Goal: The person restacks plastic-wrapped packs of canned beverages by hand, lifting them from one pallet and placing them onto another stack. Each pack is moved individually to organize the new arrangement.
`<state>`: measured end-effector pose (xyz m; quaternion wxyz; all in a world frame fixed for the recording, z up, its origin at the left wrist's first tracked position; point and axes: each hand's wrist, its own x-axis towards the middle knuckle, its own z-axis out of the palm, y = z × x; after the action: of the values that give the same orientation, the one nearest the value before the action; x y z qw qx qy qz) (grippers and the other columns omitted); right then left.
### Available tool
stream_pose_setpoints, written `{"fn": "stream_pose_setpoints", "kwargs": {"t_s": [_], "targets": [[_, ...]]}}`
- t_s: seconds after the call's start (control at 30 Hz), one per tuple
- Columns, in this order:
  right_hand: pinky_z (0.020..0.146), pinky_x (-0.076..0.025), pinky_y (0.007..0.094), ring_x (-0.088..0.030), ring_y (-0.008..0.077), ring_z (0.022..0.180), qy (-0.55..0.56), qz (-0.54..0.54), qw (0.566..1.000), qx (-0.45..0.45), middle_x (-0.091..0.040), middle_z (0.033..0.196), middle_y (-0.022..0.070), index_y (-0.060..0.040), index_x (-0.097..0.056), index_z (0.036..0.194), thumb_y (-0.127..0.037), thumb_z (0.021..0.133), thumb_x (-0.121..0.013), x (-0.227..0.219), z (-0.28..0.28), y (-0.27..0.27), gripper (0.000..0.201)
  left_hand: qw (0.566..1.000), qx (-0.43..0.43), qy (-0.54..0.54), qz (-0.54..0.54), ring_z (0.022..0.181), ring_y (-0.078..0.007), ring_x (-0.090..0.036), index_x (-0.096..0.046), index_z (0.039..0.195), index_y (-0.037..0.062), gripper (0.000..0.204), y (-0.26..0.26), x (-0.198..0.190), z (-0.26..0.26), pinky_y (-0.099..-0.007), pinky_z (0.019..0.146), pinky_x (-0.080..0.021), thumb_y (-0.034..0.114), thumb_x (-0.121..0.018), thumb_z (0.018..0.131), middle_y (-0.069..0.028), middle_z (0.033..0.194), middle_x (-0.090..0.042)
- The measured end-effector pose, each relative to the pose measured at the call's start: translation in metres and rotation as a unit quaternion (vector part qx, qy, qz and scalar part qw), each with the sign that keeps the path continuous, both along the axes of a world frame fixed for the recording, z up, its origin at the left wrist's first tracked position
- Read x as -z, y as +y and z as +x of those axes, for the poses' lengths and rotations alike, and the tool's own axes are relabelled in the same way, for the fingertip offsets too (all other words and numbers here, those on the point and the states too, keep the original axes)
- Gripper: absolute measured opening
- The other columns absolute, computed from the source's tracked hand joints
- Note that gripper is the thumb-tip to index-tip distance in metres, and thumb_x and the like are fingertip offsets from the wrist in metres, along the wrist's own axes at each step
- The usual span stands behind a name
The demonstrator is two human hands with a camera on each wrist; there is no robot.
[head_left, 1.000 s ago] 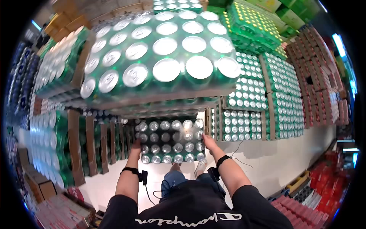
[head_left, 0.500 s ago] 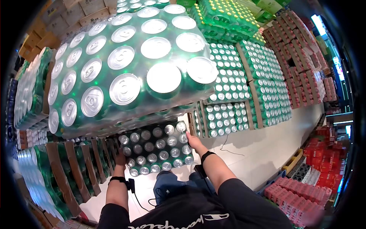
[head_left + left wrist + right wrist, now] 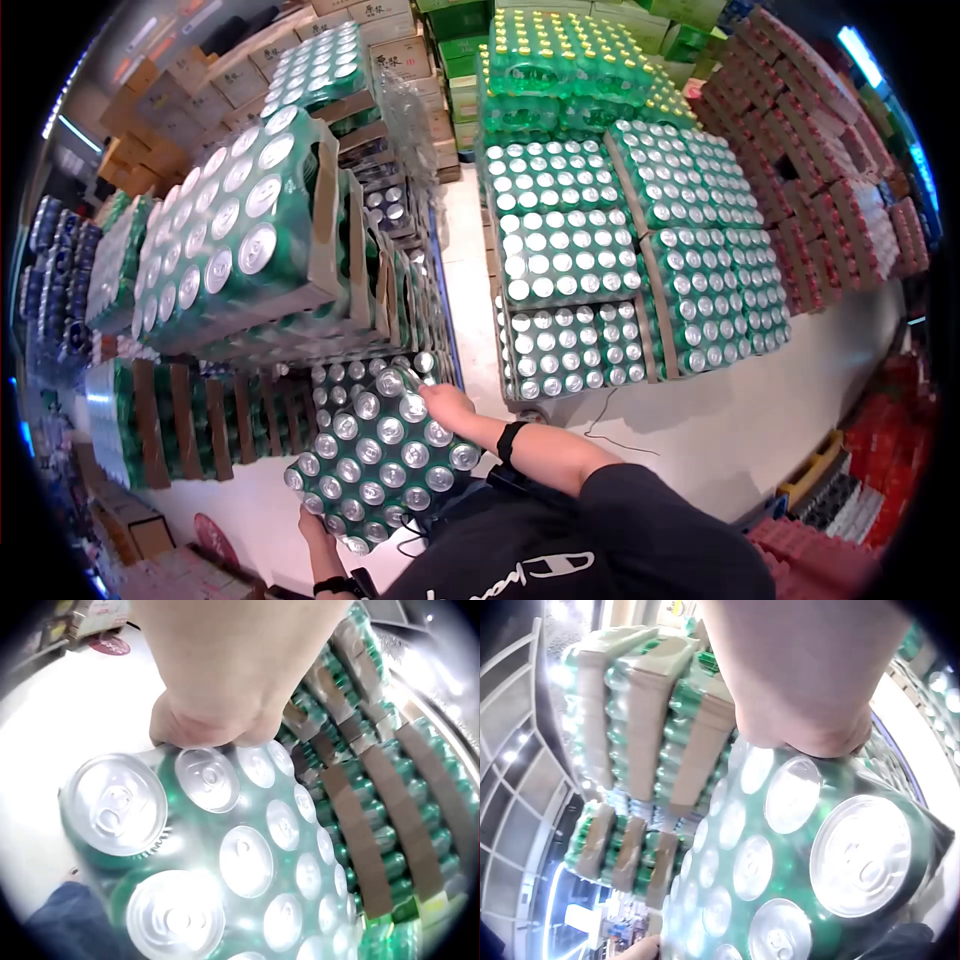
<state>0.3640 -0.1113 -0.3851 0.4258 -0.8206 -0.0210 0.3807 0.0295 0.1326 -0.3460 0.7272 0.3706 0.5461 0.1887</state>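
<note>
1. Pack of cans (image 3: 385, 455): in front of the person's body, between both hands, tilted and skewed, film-wrapped. Its near edge is by the shirt.
2. Right hand (image 3: 447, 405): fingers grasping the pack's far corner; tips hidden.
3. Left hand (image 3: 313, 525): fingers grasping the near-left edge; tips under the pack, exact curl not visible.
4. Lower pack (image 3: 357, 370) shows just past the far edge; cannot tell if the two touch.
5. Tall stack (image 3: 222, 225) stands beyond, side stack (image 3: 148, 425) to the left, both close to the pack. Another stack (image 3: 570, 225) is on the right, across a strip of floor (image 3: 700, 400).
6. Risk: slip. Holds sit at opposite corners, so an uneven lift could twist the pack out of the fingers.
7. Risk: film tearing if the weight hangs on it; cans could spill.
8. Risk: a corner catching the lower pack or tall stack during a turn, denting cans or shifting the stack.
9. Risk: tripping. Cable (image 3: 590, 430) lies on the floor at right, and the load likely blocks the view of the feet.
</note>
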Motion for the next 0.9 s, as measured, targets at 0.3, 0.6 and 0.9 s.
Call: {"fn": "stream_pose_setpoints", "kwargs": {"t_s": [0.3,0.6,0.9], "targets": [[0.064,-0.046,0.0429,-0.063,0.0317,0.065,-0.004,0.067,0.994,-0.083,-0.063,0.064,0.0123,-0.0015,-0.066,0.077,-0.044,0.092,-0.044,-0.134,0.02,-0.158,0.05,0.982,-0.106,0.056,0.149,0.096,-0.0258,-0.065,-0.059,0.115,-0.0065,0.037,-0.217,-0.144,-0.009,-0.04,0.081,-0.054,0.021,-0.051,0.092,-0.0142,0.107,-0.064],[0.06,-0.048,0.0412,-0.063,0.0269,0.056,-0.009,0.177,0.983,-0.05,-0.06,0.059,0.0131,0.0014,-0.064,0.075,-0.04,0.09,-0.045,-0.186,0.006,-0.363,0.048,0.971,-0.04,-0.002,0.236,0.093,-0.018,-0.064,-0.063,0.107,-0.0009,0.031,-0.405,-0.198,-0.049,-0.0334,0.083,-0.052,0.022,-0.045,0.097,-0.0089,0.102,-0.067],[0.055,-0.042,0.0341,-0.052,0.0147,0.058,-0.04,0.265,0.963,0.016,-0.061,0.064,0.0099,0.0061,-0.065,0.077,-0.031,0.093,-0.052,-0.234,-0.02,-0.582,0.042,0.971,0.006,-0.015,0.24,0.094,-0.0188,-0.064,-0.061,0.111,-0.0036,0.031,-0.605,-0.245,-0.054,-0.0321,0.082,-0.053,0.018,-0.045,0.097,-0.0105,0.104,-0.066]]}}
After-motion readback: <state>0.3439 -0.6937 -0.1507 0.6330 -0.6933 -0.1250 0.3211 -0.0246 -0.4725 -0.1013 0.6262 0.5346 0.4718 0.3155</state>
